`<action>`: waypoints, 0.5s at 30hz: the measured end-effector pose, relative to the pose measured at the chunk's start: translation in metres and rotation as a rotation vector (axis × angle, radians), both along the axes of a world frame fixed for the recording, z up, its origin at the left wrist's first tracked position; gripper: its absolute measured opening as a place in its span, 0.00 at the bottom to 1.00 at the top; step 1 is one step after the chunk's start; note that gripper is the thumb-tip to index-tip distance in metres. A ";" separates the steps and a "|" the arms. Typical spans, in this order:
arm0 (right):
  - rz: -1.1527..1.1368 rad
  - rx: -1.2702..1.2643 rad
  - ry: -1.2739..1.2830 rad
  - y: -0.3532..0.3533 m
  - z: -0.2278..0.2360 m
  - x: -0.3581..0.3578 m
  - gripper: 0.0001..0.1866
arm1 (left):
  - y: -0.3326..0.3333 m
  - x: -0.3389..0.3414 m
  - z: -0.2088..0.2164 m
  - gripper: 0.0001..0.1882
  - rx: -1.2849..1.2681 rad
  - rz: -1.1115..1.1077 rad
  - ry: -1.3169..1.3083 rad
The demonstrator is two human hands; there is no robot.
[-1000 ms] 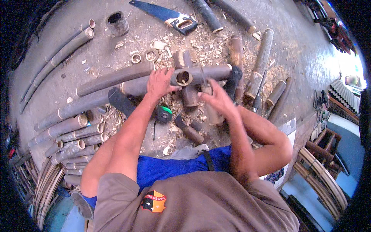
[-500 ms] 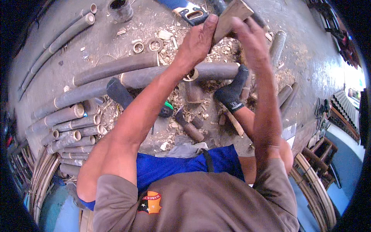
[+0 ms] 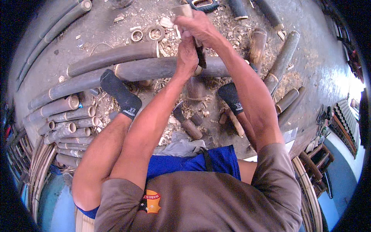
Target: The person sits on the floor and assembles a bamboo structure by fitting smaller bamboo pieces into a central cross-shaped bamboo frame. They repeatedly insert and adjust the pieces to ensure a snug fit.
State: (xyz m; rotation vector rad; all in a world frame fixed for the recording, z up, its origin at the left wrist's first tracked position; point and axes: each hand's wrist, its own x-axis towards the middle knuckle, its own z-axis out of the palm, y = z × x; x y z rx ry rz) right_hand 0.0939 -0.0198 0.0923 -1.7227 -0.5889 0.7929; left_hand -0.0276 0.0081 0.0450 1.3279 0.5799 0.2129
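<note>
Chip-strewn floor (image 3: 309, 62) spreads below my left grip (image 3: 188, 54) and right grip (image 3: 199, 27), both clamped around a piece (image 3: 182, 11), its pale end poking out beyond them; a pole (image 3: 150, 69) lies beneath.

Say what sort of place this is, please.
Probably a bamboo workshop: cut poles lie stacked at the left, pale chips litter the floor, and a saw handle shows at the top edge.
</note>
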 end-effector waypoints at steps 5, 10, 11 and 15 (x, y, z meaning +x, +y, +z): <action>-0.309 -0.030 0.139 -0.034 -0.008 0.002 0.16 | 0.002 0.007 0.008 0.40 0.214 -0.273 0.017; -0.553 0.116 0.267 -0.069 -0.003 -0.011 0.14 | 0.000 0.017 0.007 0.53 0.153 -0.507 0.068; -0.579 0.143 0.250 -0.072 0.005 -0.018 0.14 | -0.001 0.017 0.005 0.52 0.191 -0.536 0.052; -0.684 0.207 0.244 -0.094 -0.003 -0.027 0.12 | -0.016 0.020 -0.004 0.50 0.207 -0.564 -0.091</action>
